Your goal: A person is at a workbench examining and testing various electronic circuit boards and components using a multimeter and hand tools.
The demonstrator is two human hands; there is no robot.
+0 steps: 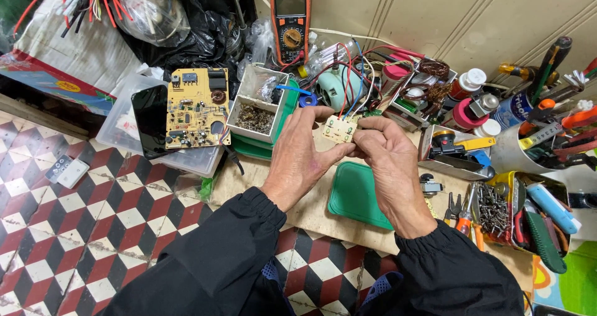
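Note:
Both of my hands hold a small pale circuit board (339,129) above a wooden board. My left hand (303,151) pinches its left edge with thumb and fingers. My right hand (387,151) grips its right edge. Red, blue and white wires (348,73) run from the small board back toward a pale green motor housing (336,84). A green plastic lid (357,195) lies flat just below my hands.
A larger yellow circuit board (196,107) and a black phone (149,120) rest on a clear plastic box. An orange multimeter (290,20) leans on the wall. A white box of small parts (258,101), pliers (463,213), a container of screws (494,210) and many tools crowd the right.

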